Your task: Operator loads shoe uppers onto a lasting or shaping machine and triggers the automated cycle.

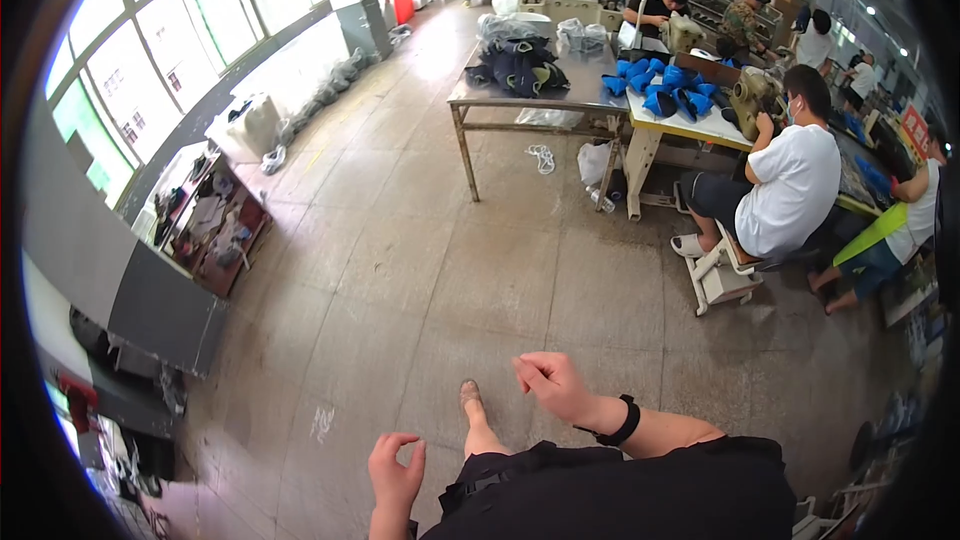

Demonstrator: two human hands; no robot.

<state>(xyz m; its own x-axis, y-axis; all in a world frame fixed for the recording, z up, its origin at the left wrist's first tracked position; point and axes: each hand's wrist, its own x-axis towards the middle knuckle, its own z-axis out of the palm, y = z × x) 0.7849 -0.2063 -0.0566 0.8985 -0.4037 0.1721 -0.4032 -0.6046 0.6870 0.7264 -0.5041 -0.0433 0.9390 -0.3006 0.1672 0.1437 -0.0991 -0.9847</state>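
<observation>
My left hand hangs low in front of my dark clothing, its fingers bent and the thumb apart from them, with nothing between. Higher and to the right, my right hand is loosely closed in the air, the fingers curled in and no object showing in it. A black band circles my right wrist. Neither hand touches anything; beneath both lies the grey tiled floor. One of my feet shows on the floor between the hands.
Ahead stands a metal table bearing dark garments. Beside it, blue pieces lie on a sewing bench where a person sits on a stool. Other people work behind. At left are a cluttered shelf and a grey pillar.
</observation>
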